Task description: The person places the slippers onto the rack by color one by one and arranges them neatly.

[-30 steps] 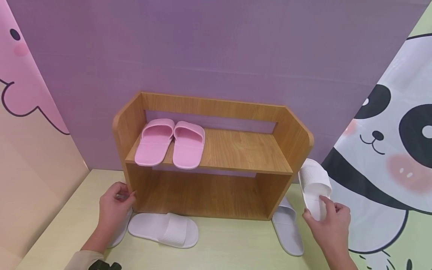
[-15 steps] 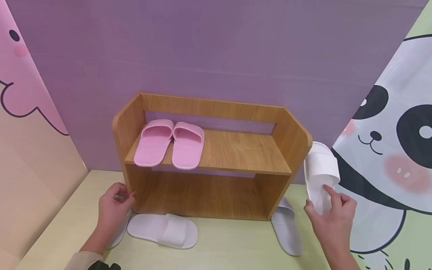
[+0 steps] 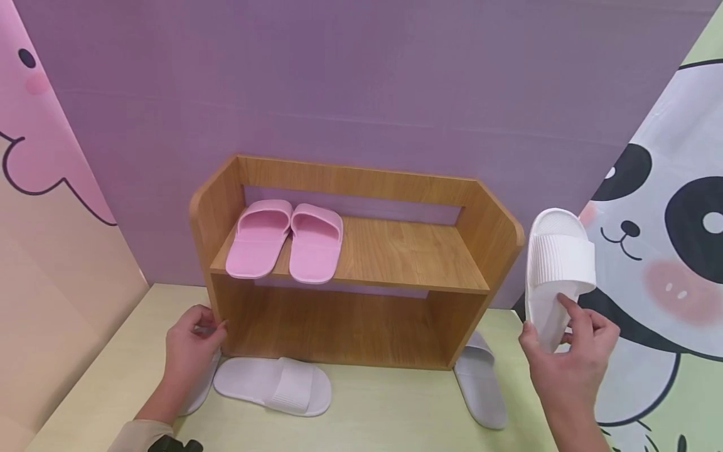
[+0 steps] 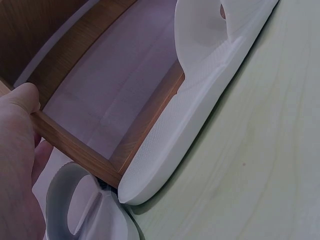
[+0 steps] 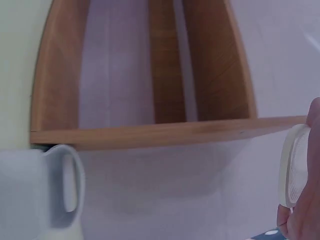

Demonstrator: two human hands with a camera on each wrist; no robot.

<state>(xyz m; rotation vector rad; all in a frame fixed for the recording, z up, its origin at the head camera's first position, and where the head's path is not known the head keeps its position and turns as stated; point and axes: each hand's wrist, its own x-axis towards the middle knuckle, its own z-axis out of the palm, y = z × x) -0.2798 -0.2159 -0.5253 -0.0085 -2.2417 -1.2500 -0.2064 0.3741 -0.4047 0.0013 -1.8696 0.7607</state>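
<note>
My right hand pinches a white slide slipper by its heel end, toe upward, in the air right of the wooden shoe rack. In the right wrist view only the slipper's edge shows beside the fingers. My left hand grips the front edge of the rack's left side panel, thumb on the near face. A pink pair of slippers sits on the upper shelf's left half. Below, a white slipper lies sideways against the rack's front, and another is partly hidden under my left forearm.
A further white slipper lies by the rack's right front corner, its toe partly behind the side panel. A purple wall stands behind the rack, with a panda-print panel at right. All rests on a pale tabletop.
My right hand has lifted the white slipper up and to the right, away from the rack's side, turning it more upright. The left hand stays at the rack's edge.
</note>
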